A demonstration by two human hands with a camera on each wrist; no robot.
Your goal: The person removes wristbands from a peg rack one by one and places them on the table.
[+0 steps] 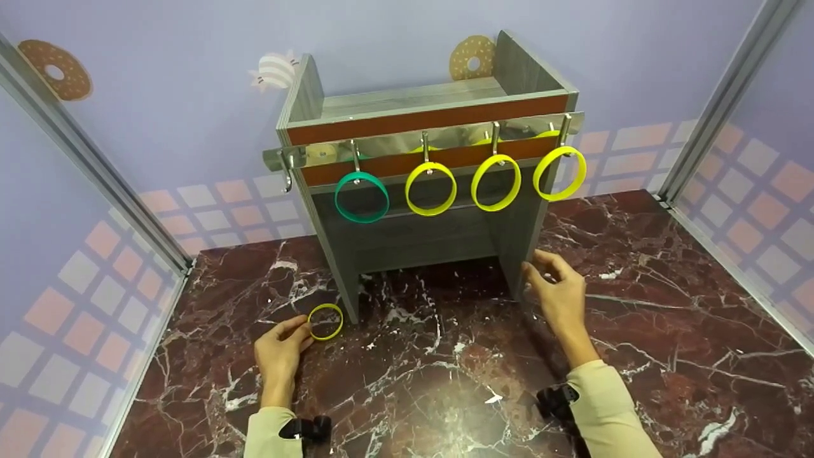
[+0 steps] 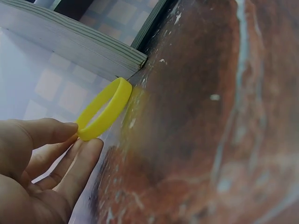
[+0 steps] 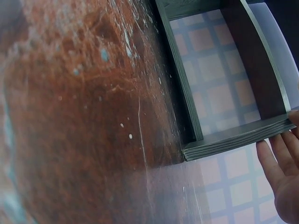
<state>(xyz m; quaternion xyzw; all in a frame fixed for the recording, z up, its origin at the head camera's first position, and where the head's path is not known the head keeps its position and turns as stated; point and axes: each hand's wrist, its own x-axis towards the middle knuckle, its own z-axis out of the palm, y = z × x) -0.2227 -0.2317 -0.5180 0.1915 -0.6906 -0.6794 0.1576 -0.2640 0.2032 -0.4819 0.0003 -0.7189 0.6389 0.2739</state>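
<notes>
My left hand (image 1: pixel 278 356) pinches a yellow wristband (image 2: pixel 112 113) between thumb and fingertips, low over the tabletop and just left of the grey wooden shelf's (image 1: pixel 331 254) left side panel. With thumb and fingers at either side of its lower front edge, my right hand (image 1: pixel 563 299) holds the right side panel (image 3: pixel 233 140). Across the shelf's front runs a metal rail (image 1: pixel 394 145) with several hooks. A teal wristband (image 1: pixel 338 202) hangs there, followed to the right by three yellow wristbands (image 1: pixel 430 212). The leftmost hook (image 1: pixel 287 181) carries nothing.
The shelf stands upright on a dark red marbled tabletop (image 1: pixel 432 401), near the back wall (image 1: pixel 394 32). Lilac side walls with pink and white squares close in the left and right. Metal corner posts (image 1: pixel 718 102) rise at the back corners.
</notes>
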